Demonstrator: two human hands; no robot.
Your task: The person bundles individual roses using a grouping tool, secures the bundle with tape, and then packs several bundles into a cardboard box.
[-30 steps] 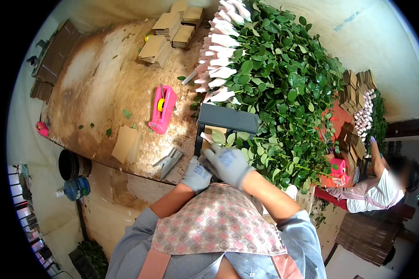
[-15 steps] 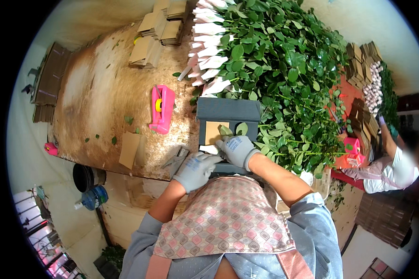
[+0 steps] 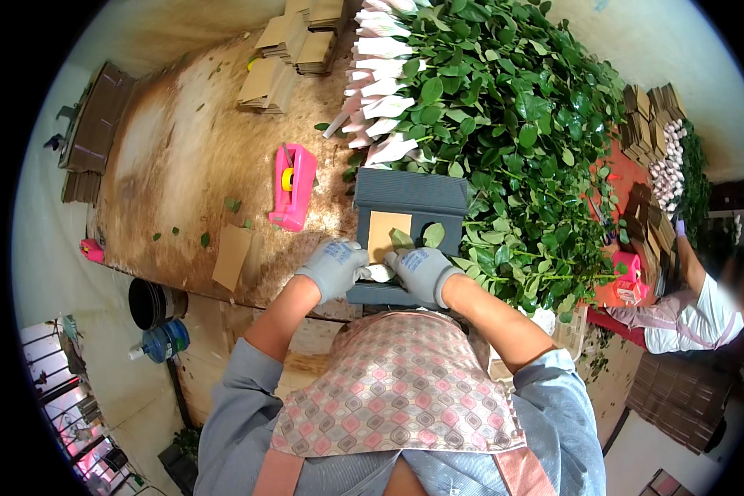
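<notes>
In front of me stands a dark grey ribbed holder with a brown cardboard piece lying on it. Both my hands wear grey gloves. My right hand is closed over the holder at a leafy stem, mostly hidden, with green leaves showing above the fingers. A small white end shows between the hands. My left hand is closed at the holder's left edge, fingertips beside that white end; whatever they pinch is hidden.
A pink tape dispenser and a loose cardboard piece lie left. Leafy stems with white-pink sleeves are heaped ahead and right. Cardboard stacks stand at the back. Another person works at a red table on the right.
My left hand has moved left and up, away from the holder's front, and its fingers have curled in. The right hand stays near its place, and the white end now shows more.
</notes>
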